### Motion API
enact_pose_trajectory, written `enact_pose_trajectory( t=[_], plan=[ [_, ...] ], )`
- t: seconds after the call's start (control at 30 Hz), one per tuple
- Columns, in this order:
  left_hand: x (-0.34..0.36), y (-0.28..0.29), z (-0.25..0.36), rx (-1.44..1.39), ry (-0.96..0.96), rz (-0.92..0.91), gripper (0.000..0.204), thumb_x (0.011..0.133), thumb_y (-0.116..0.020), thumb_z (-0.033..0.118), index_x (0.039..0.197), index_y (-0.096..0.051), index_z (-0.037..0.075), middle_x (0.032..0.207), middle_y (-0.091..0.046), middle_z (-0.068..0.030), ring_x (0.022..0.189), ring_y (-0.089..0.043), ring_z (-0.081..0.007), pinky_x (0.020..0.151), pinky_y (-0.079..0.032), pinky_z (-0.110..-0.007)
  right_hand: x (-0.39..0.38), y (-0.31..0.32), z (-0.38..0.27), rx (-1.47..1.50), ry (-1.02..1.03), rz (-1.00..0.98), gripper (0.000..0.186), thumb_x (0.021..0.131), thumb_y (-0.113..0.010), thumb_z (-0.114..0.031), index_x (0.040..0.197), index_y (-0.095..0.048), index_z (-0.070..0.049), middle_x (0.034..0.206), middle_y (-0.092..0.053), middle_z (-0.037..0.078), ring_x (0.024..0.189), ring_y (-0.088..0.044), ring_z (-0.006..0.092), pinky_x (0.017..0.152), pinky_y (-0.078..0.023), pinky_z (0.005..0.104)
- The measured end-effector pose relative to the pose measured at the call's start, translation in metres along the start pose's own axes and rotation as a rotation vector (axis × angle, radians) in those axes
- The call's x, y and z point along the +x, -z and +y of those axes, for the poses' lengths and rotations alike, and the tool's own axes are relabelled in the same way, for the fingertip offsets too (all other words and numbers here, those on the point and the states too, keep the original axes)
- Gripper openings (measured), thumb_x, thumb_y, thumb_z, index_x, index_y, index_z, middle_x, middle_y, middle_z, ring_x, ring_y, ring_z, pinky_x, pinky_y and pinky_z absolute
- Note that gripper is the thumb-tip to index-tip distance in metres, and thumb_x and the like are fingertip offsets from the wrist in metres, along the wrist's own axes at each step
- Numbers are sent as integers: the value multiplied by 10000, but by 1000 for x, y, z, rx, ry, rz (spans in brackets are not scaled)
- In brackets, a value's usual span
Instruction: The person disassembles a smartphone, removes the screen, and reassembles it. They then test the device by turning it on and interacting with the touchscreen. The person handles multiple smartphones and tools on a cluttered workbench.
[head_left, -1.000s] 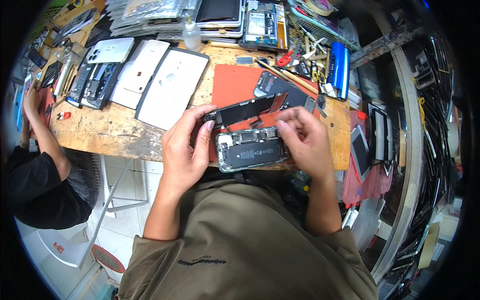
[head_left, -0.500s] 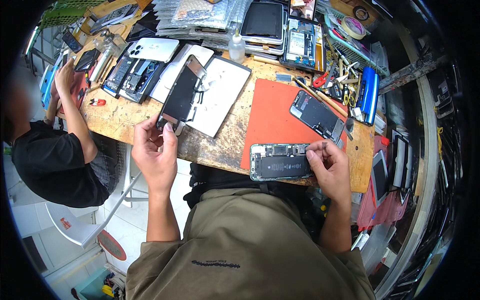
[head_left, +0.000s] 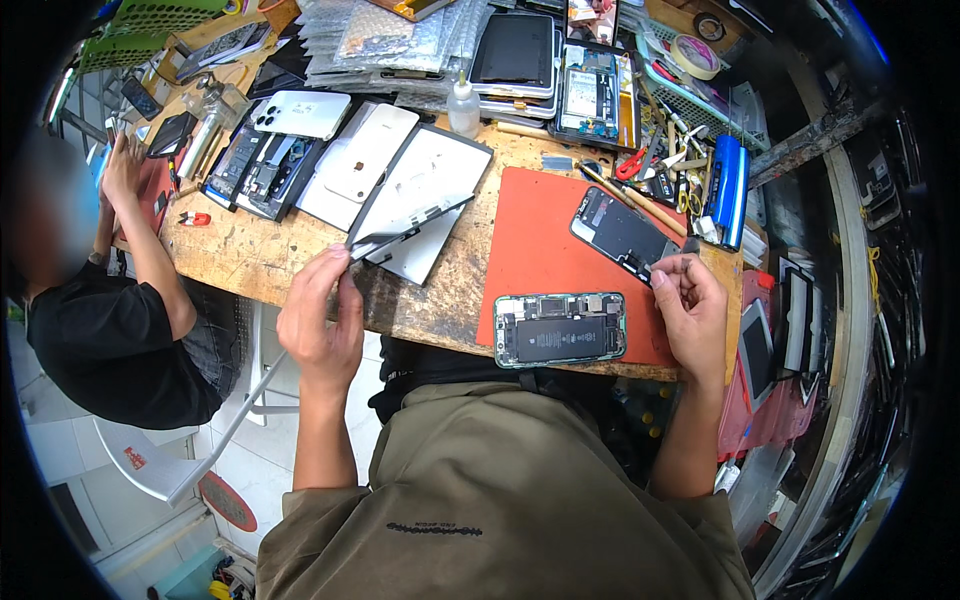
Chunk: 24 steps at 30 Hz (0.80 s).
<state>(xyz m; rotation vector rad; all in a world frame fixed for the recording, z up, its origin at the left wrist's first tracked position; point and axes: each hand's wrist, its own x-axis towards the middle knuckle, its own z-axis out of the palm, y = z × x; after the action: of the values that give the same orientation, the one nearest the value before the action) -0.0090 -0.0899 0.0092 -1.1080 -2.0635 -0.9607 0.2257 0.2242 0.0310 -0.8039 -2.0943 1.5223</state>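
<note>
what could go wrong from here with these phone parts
The left hand pinches the thin panel near one end, so it might slip or twist. The open phone body lies near the front edge of the bench, its battery uncovered, so a knock could tip it off or harm it.

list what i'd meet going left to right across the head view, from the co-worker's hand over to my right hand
Co-worker's hand → small red tool → left hand → thin screen panel it holds → opened phone → right hand.
</note>
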Motion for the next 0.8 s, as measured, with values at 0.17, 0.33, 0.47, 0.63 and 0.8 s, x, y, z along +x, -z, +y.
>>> enact_pose_trajectory(
  t=[0.17,0.33,0.47,0.63,0.8],
  plan=[
    [3,11,2,-341,394,160,297,986,-681,-24,1281,-662,-48,1024,-727,-90,802,-659,-110,690,-521,-235,1,-12,-2,-70,51,-9,64,1011,-683,-60,999,-679,3,770,-571,-83,672,-471,-10,592,-379,185],
    [7,26,-9,-1066,1063,109,367,1029,-663,80,1372,-601,-36,990,-700,17,709,-580,11,612,-492,-143,5,-19,-7,-77,86,-48,63,999,-696,-70,993,-688,-7,751,-566,-86,666,-468,-9,596,-372,185],
    [-3,22,-16,-1064,1168,-10,354,1033,-679,115,1344,-602,-36,1041,-742,-48,800,-694,-73,647,-579,-231,8,-17,-7,-120,95,6,66,992,-696,-65,996,-691,0,749,-578,-76,666,-473,-2,600,-380,191],
    [-11,12,-23,-1005,1139,-29,385,1041,-679,137,1370,-569,-30,1034,-749,-58,812,-705,-80,658,-588,-224,18,2,-11,-374,215,121,170,930,-736,-48,1077,-705,34,944,-687,62,826,-618,144,763,-499,282],
    [-6,12,-31,-737,1071,-133,448,1052,-656,103,1444,-479,-20,994,-738,-55,823,-677,-64,654,-587,-206,29,20,-11,-862,385,3,523,793,-845,-149,1257,-673,22,1282,-659,177,1209,-596,378,1057,-457,435]
  ],
)
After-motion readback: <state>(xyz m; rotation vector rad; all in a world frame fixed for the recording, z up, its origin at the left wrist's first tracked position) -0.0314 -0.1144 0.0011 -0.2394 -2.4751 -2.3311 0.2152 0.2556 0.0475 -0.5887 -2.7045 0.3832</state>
